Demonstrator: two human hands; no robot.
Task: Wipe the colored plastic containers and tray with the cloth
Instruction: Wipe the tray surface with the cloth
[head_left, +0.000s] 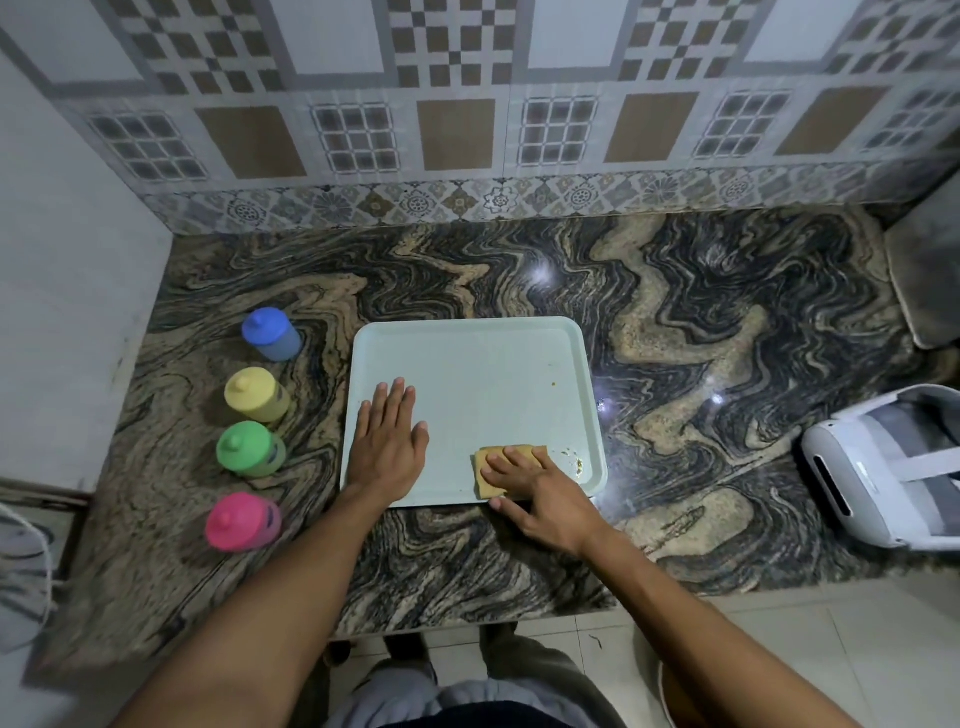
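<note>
A pale green tray (483, 374) lies on the marbled counter. My left hand (387, 447) rests flat on its left part, fingers apart, holding nothing. My right hand (540, 493) presses a folded yellow cloth (488, 467) onto the tray's front right area, fingers on top of it. Crumbs (574, 460) lie in the tray's front right corner, just right of the cloth. Left of the tray stand the lidded containers in a column: blue (270, 332), yellow (254, 393), green (248, 448) and pink (241, 521).
A white and grey appliance (883, 467) sits at the counter's right edge, with a grey object (930, 280) behind it. A tiled wall (467, 119) closes the back. The counter's front edge (441, 626) runs above the floor and my legs.
</note>
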